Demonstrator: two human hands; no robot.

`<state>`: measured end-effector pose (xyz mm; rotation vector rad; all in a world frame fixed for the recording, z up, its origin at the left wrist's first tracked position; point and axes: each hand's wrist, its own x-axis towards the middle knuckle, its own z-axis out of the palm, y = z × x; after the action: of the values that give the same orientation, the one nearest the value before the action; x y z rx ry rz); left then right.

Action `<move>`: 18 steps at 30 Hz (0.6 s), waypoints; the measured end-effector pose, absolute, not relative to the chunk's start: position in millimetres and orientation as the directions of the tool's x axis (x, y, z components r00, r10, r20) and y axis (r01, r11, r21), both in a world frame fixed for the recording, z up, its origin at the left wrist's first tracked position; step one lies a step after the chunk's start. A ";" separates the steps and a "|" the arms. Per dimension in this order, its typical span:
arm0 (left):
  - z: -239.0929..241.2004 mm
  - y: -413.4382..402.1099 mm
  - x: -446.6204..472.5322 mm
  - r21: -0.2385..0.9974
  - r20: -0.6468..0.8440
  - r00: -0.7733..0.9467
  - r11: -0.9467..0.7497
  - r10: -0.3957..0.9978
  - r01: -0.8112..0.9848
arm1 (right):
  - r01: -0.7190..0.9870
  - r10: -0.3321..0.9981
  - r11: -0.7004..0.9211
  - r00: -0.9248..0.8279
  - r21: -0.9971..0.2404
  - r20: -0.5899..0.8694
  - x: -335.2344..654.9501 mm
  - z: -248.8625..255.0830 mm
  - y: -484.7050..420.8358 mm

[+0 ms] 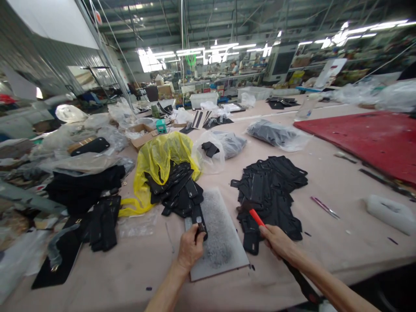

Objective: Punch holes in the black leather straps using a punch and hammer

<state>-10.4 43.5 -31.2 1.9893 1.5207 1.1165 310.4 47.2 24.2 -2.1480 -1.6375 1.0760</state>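
Note:
My right hand (276, 242) is wrapped round a hammer (257, 216) with a red and black handle. Its dark head is over the edge of a spread pile of black fabric pieces (273, 186). My left hand (191, 246) is closed on a small dark metal punch (200, 225), its exact kind hard to make out. Under the punch a black strap piece (197, 212) lies on the left edge of a grey, worn board (224, 234). Behind that hand, more black pieces (177, 186) spill from a yellow plastic bag (159, 151).
Clear plastic bags of dark pieces (276, 134) lie beyond the piles. At the right are a red board (367, 138), pink-handled scissors or tweezers (324, 207) and a white foam roll (390, 212). On the left, black fabric (84, 184) and plastic bags (104, 130) crowd the table.

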 end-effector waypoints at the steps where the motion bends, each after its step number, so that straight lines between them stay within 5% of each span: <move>1: -26.6 43.5 -10.9 0.733 0.325 0.104 -0.320 0.940 0.600 | 0.813 0.944 -0.271 0.121 -0.515 -0.306 306.4 18.1 46.7; 6: -11.6 46.9 -10.8 0.778 0.233 0.145 -0.274 0.962 0.566 | 0.898 0.957 0.266 -0.204 -0.350 0.205 239.3 33.4 48.7; 10: -13.6 47.6 -10.1 0.819 0.181 0.094 -0.203 0.979 0.537 | 0.756 0.898 0.435 -0.402 -0.489 0.177 170.4 30.2 50.0; 18: -23.8 58.7 -14.5 0.962 -0.008 -0.248 0.076 0.969 0.264 | 0.732 0.895 0.434 -0.419 -0.525 0.155 149.4 -7.0 51.0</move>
<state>-14.5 58.7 -23.8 1.2497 1.6201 1.2145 149.4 51.0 -7.0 -1.3779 -2.2792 0.5359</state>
